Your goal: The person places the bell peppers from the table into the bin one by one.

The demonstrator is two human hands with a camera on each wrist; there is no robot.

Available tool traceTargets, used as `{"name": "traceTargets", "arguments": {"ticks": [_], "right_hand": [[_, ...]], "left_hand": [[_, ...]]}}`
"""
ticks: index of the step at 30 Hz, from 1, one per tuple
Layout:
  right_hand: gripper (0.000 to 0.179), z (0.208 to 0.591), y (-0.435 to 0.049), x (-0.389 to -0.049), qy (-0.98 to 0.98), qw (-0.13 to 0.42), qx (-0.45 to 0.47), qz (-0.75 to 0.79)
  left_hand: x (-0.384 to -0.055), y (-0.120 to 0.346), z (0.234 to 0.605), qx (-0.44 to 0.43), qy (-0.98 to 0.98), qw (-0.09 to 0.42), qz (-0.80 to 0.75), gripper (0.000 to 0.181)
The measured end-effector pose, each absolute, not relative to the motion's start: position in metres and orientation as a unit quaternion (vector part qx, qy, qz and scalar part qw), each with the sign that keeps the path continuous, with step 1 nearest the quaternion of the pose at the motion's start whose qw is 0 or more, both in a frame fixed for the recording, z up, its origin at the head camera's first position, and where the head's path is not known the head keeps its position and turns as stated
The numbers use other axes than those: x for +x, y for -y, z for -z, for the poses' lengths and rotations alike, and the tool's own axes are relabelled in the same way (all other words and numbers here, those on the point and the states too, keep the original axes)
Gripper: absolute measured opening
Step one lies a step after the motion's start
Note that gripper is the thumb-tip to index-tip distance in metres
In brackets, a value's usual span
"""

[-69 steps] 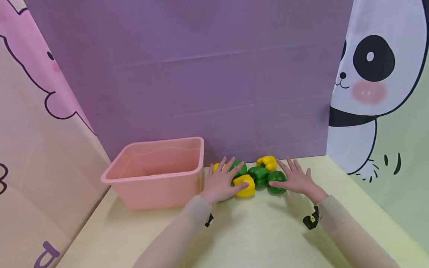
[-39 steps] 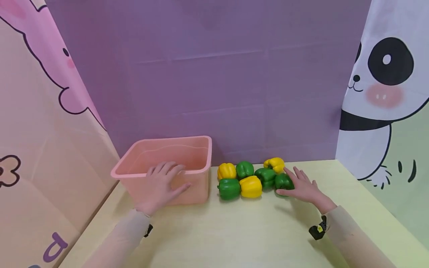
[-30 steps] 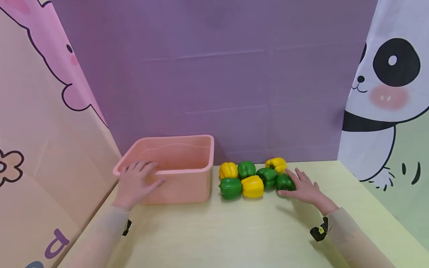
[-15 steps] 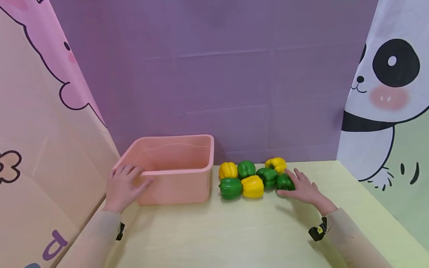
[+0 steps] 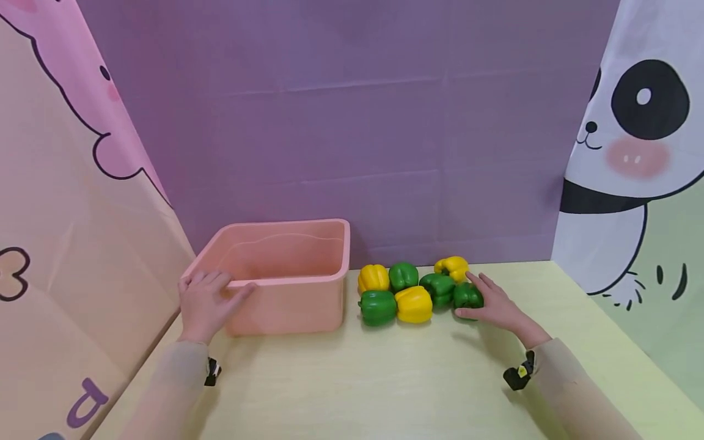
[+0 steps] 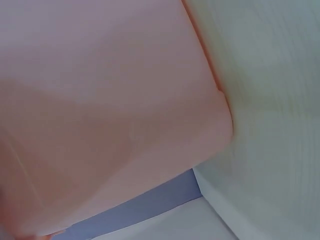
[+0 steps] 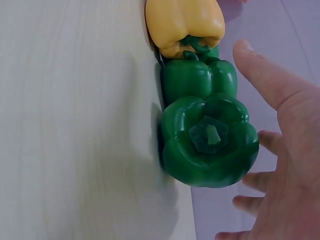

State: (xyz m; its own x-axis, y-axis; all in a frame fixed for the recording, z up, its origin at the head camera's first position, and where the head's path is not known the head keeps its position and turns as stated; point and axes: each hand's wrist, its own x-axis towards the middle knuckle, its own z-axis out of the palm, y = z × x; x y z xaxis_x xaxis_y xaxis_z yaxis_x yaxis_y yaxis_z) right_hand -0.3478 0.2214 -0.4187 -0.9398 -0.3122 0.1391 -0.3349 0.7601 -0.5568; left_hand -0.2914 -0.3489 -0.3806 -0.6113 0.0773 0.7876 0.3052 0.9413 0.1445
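Note:
At the front left corner of a pink plastic bin (image 5: 288, 308), my left hand (image 5: 203, 305) holds the rim, thumb along the front wall and fingers over the edge. The left wrist view is filled by the bin's wall (image 6: 115, 115), with barely any of the hand showing. My right hand (image 5: 495, 308) hovers with spread fingers beside the rightmost green bell pepper (image 5: 467, 296); in the right wrist view a gap shows between the palm and that pepper (image 7: 210, 142). Left of it lie more green bell peppers (image 5: 378, 307) and yellow bell peppers (image 5: 414, 304), clustered together.
The bin stands left of the peppers on a pale wooden table (image 5: 352, 379). Its visible inside holds nothing. A purple cloth backdrop (image 5: 357, 140) rises behind, with printed cartoon sheets on both sides.
My left hand has moved left from above the peppers to the bin's front left corner and taken hold there. The right hand stays by the green pepper. The peppers stay in place.

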Motion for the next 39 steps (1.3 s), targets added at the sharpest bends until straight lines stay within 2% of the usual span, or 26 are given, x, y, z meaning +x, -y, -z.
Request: {"name": "traceTargets", "arguments": {"ticks": [5,12,16,27,33,39], "right_hand": [[0.088,0.425,-0.225,-0.352,0.913,0.027,0.213,-0.346],[0.055,0.428,-0.232,-0.349,0.897,0.033,0.237,-0.372],[0.048,0.428,-0.234,-0.348,0.898,0.039,0.231,-0.372],[0.051,0.432,-0.235,-0.345,0.904,0.061,0.234,-0.353],[0.059,0.432,-0.235,-0.343,0.913,0.077,0.215,-0.339],[0.068,0.428,-0.234,-0.337,0.928,0.067,0.179,-0.32]], "left_hand": [[-0.295,0.348,0.383,-0.101,0.883,0.435,0.148,0.038],[-0.298,0.346,0.386,-0.097,0.881,0.435,0.158,0.038],[-0.299,0.345,0.388,-0.097,0.879,0.438,0.16,0.039],[-0.299,0.347,0.388,-0.094,0.875,0.447,0.163,0.042],[-0.3,0.348,0.387,-0.094,0.872,0.451,0.166,0.042],[-0.3,0.348,0.388,-0.094,0.87,0.454,0.168,0.041]]}}
